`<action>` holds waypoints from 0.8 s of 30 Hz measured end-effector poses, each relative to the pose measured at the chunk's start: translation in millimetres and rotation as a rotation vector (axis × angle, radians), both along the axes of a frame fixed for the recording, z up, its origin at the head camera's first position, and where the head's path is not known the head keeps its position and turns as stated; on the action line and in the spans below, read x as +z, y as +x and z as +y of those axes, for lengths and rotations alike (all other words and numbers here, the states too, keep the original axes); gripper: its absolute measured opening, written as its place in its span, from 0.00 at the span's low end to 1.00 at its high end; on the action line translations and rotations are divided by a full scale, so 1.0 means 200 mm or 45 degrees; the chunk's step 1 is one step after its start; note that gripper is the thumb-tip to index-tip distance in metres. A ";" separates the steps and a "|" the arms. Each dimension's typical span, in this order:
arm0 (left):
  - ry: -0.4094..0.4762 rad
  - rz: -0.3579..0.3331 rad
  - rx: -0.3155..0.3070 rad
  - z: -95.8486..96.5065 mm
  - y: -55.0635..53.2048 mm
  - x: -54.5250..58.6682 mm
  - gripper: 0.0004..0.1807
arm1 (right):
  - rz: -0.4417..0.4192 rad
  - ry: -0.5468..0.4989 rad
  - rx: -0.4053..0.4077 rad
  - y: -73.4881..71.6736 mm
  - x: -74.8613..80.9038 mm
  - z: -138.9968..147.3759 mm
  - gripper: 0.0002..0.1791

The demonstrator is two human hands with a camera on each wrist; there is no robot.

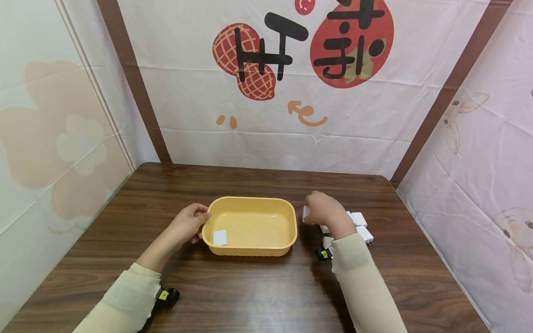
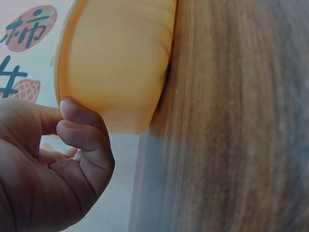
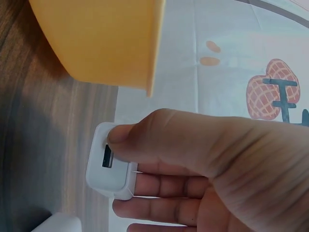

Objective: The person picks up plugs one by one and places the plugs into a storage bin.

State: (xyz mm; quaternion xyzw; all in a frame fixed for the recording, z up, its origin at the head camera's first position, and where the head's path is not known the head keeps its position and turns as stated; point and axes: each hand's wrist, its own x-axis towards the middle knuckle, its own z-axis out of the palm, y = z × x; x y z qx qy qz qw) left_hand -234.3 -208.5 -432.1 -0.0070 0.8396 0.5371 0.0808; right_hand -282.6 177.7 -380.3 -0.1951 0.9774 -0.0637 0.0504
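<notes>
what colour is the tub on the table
Yellow; the tub shows best in the head view.

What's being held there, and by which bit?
The left grip pinches the yellow tub by its left rim. The right grip holds a white charger, thumb on the face with the dark slot, fingers against one side.

I see the head camera facing forward and down over the brown wood-grain table [image 1: 250, 296]; small black wrist cameras [image 1: 168, 296], tilted sideways, closely view opposite ends of the oblong yellow plastic tub [image 1: 250, 251] all share.
</notes>
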 end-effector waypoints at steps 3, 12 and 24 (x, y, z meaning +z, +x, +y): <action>0.002 0.001 -0.006 0.01 0.00 -0.01 0.20 | 0.006 -0.013 0.015 0.00 0.00 0.01 0.15; -0.003 -0.006 -0.014 0.01 -0.01 0.00 0.20 | 0.038 -0.046 0.020 0.02 0.02 -0.01 0.18; 0.002 0.003 -0.027 0.01 -0.02 -0.01 0.22 | 0.079 -0.033 0.053 0.04 0.04 -0.05 0.19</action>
